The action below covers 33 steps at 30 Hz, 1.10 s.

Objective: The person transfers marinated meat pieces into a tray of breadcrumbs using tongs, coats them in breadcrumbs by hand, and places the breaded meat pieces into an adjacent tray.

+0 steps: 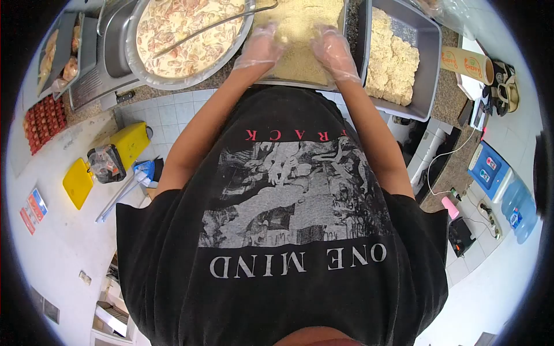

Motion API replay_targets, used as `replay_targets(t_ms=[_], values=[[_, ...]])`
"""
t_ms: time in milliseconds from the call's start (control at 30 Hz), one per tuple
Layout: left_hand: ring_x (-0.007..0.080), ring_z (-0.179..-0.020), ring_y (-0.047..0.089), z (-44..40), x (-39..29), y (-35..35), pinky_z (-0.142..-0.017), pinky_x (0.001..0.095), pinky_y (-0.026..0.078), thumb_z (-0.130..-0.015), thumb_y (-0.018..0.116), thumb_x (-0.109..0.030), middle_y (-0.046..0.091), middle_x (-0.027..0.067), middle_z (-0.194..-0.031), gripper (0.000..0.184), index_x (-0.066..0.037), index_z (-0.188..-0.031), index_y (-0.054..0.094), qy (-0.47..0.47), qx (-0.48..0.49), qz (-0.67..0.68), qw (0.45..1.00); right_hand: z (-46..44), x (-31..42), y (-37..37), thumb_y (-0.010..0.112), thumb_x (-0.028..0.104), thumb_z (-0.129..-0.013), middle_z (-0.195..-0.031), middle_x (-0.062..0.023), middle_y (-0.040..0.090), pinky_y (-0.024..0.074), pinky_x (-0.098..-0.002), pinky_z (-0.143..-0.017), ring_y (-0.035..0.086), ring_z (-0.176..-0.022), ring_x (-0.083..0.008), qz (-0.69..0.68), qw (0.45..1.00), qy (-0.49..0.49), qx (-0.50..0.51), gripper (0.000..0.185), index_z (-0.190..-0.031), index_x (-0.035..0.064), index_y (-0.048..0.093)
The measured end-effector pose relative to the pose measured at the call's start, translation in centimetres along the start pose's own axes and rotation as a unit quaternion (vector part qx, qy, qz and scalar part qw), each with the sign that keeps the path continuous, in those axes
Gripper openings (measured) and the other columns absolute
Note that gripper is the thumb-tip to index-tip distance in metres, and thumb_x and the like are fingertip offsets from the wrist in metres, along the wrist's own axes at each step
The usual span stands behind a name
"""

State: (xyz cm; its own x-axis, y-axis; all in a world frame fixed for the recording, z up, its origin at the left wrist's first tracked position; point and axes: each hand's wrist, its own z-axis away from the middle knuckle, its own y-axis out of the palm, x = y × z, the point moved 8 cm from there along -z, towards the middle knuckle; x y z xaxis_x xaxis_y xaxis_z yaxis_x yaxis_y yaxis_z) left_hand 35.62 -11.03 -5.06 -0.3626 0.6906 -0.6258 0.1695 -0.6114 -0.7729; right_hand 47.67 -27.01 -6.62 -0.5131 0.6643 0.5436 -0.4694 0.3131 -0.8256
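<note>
My left hand (264,47), in a clear plastic glove, is at the left side of a tray of pale yellow breading (300,55). My right hand (336,51), gloved the same way, is at the tray's right side. The fingers of both hands point inward and are dusted or partly covered by the breading, so their grip is hard to make out. Left of the tray stands a large round metal bowl (134,55) of raw meat pieces (190,26) in creamy liquid. A long dark metal utensil (199,30) lies across it.
On the right, a grey bin (430,75) holds breaded pieces (392,63). A patterned paper roll or cup (466,64) lies beyond it. At far left are a sink (118,43), a dark tray with raw meat (69,69), and red egg cartons (45,122). A yellow pedal bin (130,144) stands below.
</note>
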Motion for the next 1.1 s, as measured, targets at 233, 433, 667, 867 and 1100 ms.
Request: replay_targets(t_ms=[233,433,667,867,1100], values=[[0.0466,-0.121,0.066,2.2,3.9,8.4,-0.104,0.0532,0.052,-0.098,0.064,-0.03,0.066,0.0299,-0.133,0.046,-0.004,-0.135,0.063,-0.112,0.294,-0.07,0.947,4.3,-1.7,7.9,0.074,0.022,-0.088,-0.101,-0.0322,0.066,0.0539,-0.0537,-0.091,0.065,-0.101,-0.0506,0.044,0.984,-0.151,0.08,0.033,-0.108,-0.0021,0.064],[0.0451,-0.112,0.07,0.2,-1.0,7.7,-0.1,0.0512,0.055,-0.097,0.063,-0.028,0.069,0.0292,-0.129,0.048,-0.004,-0.139,0.063,-0.114,0.262,0.11,0.952,1.7,-1.5,6.7,0.073,0.016,-0.089,-0.119,-0.0323,0.069,0.0546,-0.0465,-0.099,0.067,-0.114,-0.0464,-0.032,0.98,0.094,0.17,0.042,-0.126,-0.0021,0.065],[0.0406,-0.129,0.062,-4.0,0.8,3.4,-0.112,0.0466,0.047,-0.102,0.061,-0.043,0.061,0.0294,-0.142,0.067,0.004,-0.149,0.052,0.091,-0.057,-0.024,0.994,-1.0,1.0,-2.7,0.071,0.023,-0.092,-0.148,-0.0295,0.057,0.0409,-0.0433,-0.122,0.054,-0.14,-0.0407,-0.106,0.99,-0.044,-0.076,0.061,-0.145,-0.004,0.058],[0.0372,-0.156,0.034,-2.3,-1.4,4.0,-0.126,0.0446,0.033,-0.103,0.051,-0.062,0.037,0.0271,-0.166,0.095,0.01,-0.16,0.029,0.044,0.287,-0.245,0.925,-1.6,-0.2,5.1,0.058,0.04,-0.103,-0.163,-0.0352,0.034,0.0234,-0.0457,-0.131,0.024,-0.159,-0.0421,0.254,0.957,-0.129,0.053,0.086,-0.157,-0.0179,0.027],[0.0415,-0.15,0.042,-2.0,0.5,6.1,-0.124,0.0447,0.036,-0.099,0.061,-0.053,0.039,0.0322,-0.162,0.094,0.013,-0.158,0.029,0.14,0.194,-0.245,0.94,1.4,0.5,6.8,0.045,0.033,-0.11,-0.166,-0.0355,0.028,0.0179,-0.0463,-0.133,0.018,-0.161,-0.0419,0.282,0.944,-0.146,0.094,0.073,-0.159,-0.0169,0.023]])
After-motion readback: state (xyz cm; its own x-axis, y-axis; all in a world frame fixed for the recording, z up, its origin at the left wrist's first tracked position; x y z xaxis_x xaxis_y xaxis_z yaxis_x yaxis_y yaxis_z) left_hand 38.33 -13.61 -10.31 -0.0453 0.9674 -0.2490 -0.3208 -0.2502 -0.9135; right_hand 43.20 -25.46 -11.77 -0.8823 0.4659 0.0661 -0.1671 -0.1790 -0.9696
